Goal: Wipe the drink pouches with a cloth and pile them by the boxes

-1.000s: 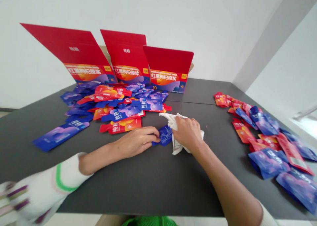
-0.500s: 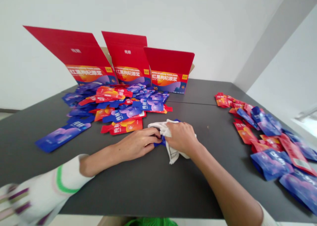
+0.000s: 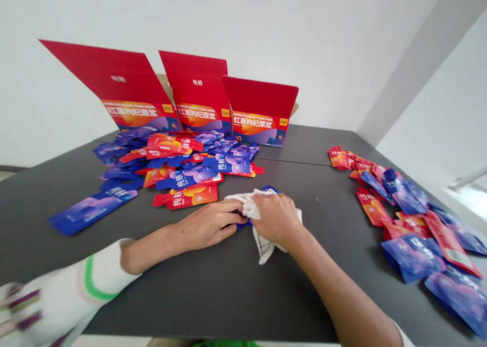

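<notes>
Cloth (image 3: 265,249), one, white: bunched in my right fingers (image 3: 263,206) over one blue pouch (image 3: 271,188), middle of the surface (image 3: 213,296). My left fingers (image 3: 233,218) touch the pouch's left end; pinching or merely pinning, cannot tell. Step looks like wiping; next move calls for a steady pouch, I judge. Three red goji-puree cartons (image 3: 200,112) toward far edge. Two pouch heaps, before the cartons (image 3: 194,175) and along right edge (image 3: 414,253), overlapped past counting.

Seemingly a packing room: plain white walls (image 3: 323,42), a dark worktop (image 3: 213,296), printed boxes (image 3: 201,111), heaped pouches (image 3: 195,175).
</notes>
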The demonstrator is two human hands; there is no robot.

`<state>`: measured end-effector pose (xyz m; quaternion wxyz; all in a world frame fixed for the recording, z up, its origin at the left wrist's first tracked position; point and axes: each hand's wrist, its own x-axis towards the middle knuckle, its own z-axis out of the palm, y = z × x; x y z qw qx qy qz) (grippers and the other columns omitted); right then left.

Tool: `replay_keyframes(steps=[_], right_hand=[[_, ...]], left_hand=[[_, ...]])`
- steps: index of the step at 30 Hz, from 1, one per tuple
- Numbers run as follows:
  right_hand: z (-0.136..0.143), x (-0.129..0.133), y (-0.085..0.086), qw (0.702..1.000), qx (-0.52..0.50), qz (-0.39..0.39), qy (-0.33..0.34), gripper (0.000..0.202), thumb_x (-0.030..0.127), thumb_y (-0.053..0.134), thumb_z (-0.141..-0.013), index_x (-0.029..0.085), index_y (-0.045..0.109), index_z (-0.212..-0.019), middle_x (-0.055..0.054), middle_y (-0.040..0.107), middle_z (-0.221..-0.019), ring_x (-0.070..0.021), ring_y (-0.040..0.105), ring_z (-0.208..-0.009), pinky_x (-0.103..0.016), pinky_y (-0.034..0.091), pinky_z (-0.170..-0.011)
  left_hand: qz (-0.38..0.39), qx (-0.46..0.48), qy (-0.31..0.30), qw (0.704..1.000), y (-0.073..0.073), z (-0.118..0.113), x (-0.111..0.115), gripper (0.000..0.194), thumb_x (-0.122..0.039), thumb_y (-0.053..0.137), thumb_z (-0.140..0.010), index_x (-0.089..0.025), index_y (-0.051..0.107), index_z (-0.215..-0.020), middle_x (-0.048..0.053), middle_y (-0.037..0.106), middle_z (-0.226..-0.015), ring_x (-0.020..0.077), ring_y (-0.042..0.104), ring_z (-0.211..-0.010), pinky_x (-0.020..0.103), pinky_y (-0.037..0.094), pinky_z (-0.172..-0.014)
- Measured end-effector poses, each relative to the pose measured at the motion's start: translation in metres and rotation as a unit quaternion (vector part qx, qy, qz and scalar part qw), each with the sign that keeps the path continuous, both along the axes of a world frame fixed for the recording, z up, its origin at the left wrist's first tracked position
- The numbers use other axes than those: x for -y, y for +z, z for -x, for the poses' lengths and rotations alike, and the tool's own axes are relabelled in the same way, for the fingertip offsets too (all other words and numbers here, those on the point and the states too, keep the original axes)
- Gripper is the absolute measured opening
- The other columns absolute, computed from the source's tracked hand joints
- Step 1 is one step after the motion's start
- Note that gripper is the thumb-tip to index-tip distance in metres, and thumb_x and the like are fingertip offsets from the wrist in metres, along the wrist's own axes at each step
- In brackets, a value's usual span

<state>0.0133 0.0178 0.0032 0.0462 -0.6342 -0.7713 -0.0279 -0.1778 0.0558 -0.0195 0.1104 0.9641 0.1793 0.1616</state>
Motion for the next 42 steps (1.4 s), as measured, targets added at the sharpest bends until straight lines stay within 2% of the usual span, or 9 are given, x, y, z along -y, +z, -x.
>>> replay_keyframes(steps=[7, 11, 15, 20, 25, 31, 35, 40, 42], right_hand=[[-0.030, -0.015, -0.003, 0.990, -0.014, -0.005, -0.139, 0.029, 0.036, 0.043, -0.082, 0.022, 0.059, -0.101, -0.010, 0.067, -0.092, -0.0262, 0.063, -0.085, -0.033, 0.042, -0.070], [-0.051, -0.018, 0.007, 0.976, -0.107, -0.005, -0.190, 0.032, 0.043, 0.040, -0.084, 0.022, 0.060, -0.097, -0.008, 0.067, -0.090, -0.0243, 0.062, -0.085, -0.029, 0.041, -0.066], [-0.042, -0.008, 0.019, 0.966, -0.220, -0.051, -0.130, 0.031, 0.044, 0.038, -0.085, 0.021, 0.059, -0.089, -0.004, 0.066, -0.081, -0.0186, 0.061, -0.076, -0.023, 0.038, -0.062], [-0.005, 0.005, 0.011, 0.969, -0.243, -0.035, -0.036, 0.029, 0.044, 0.039, -0.086, 0.022, 0.057, -0.089, -0.001, 0.065, -0.076, -0.0157, 0.060, -0.070, -0.021, 0.036, -0.059], [0.016, 0.004, -0.005, 0.993, -0.111, -0.033, 0.006, 0.021, 0.036, 0.048, -0.079, 0.023, 0.057, -0.092, -0.003, 0.067, -0.081, -0.0202, 0.063, -0.076, -0.027, 0.038, -0.069], [0.008, -0.003, -0.003, 0.991, -0.023, -0.032, -0.127, 0.023, 0.034, 0.044, -0.081, 0.021, 0.059, -0.093, -0.009, 0.068, -0.083, -0.0235, 0.063, -0.079, -0.034, 0.040, -0.076], [0.016, 0.001, -0.001, 0.999, -0.030, -0.017, -0.001, 0.022, 0.033, 0.050, -0.078, 0.021, 0.059, -0.094, -0.007, 0.068, -0.087, -0.0220, 0.063, -0.081, -0.032, 0.040, -0.077], [0.016, 0.002, 0.000, 0.996, 0.003, -0.028, -0.090, 0.023, 0.032, 0.047, -0.081, 0.018, 0.059, -0.095, -0.011, 0.067, -0.090, -0.0227, 0.063, -0.084, -0.034, 0.039, -0.080], [0.015, 0.003, -0.001, 0.999, -0.005, -0.020, -0.043, 0.023, 0.032, 0.049, -0.079, 0.020, 0.059, -0.096, -0.009, 0.067, -0.088, -0.0220, 0.063, -0.084, -0.033, 0.039, -0.078]], left_hand=[[-0.043, 0.017, 0.018, 0.999, -0.001, 0.002, 0.002, 0.023, -0.018, 0.044, -0.091, -0.020, 0.065, -0.100, 0.005, 0.063, -0.100, 0.0146, 0.060, -0.089, 0.024, 0.047, -0.078], [-0.047, 0.145, 0.156, 0.976, 0.014, 0.004, 0.011, 0.017, -0.027, 0.047, -0.090, -0.018, 0.061, -0.094, 0.002, 0.065, -0.077, 0.0126, 0.061, -0.069, 0.022, 0.046, -0.065], [0.142, 0.252, 0.273, 0.917, 0.024, 0.005, 0.013, 0.018, -0.036, 0.043, -0.091, -0.018, 0.048, -0.090, -0.004, 0.060, -0.058, 0.0113, 0.060, -0.051, 0.022, 0.047, -0.056], [0.392, 0.215, 0.229, 0.864, 0.005, 0.001, 0.000, 0.025, -0.043, 0.044, -0.087, -0.018, 0.041, -0.085, 0.001, 0.065, -0.064, 0.0141, 0.062, -0.049, 0.023, 0.048, -0.047], [0.345, 0.061, 0.227, 0.908, -0.007, -0.004, 0.003, 0.023, -0.039, 0.041, -0.088, -0.018, 0.048, -0.081, -0.005, 0.060, -0.051, 0.0106, 0.054, -0.036, 0.019, 0.039, -0.040], [0.311, 0.041, 0.239, 0.919, -0.004, -0.007, 0.007, 0.024, -0.041, 0.041, -0.087, -0.019, 0.048, -0.078, -0.006, 0.057, -0.049, 0.0098, 0.052, -0.035, 0.018, 0.037, -0.040], [0.316, 0.027, 0.234, 0.919, -0.004, -0.008, 0.005, 0.020, -0.036, 0.040, -0.087, -0.019, 0.049, -0.081, -0.005, 0.057, -0.049, 0.0112, 0.053, -0.036, 0.018, 0.036, -0.038], [0.303, 0.032, 0.238, 0.922, -0.003, -0.008, 0.006, 0.022, -0.038, 0.040, -0.087, -0.020, 0.047, -0.079, -0.006, 0.056, -0.049, 0.0102, 0.051, -0.035, 0.018, 0.037, -0.040], [0.305, 0.022, 0.237, 0.922, -0.003, -0.008, 0.006, 0.020, -0.037, 0.039, -0.087, -0.020, 0.048, -0.079, -0.006, 0.056, -0.049, 0.0107, 0.052, -0.035, 0.018, 0.036, -0.039]])
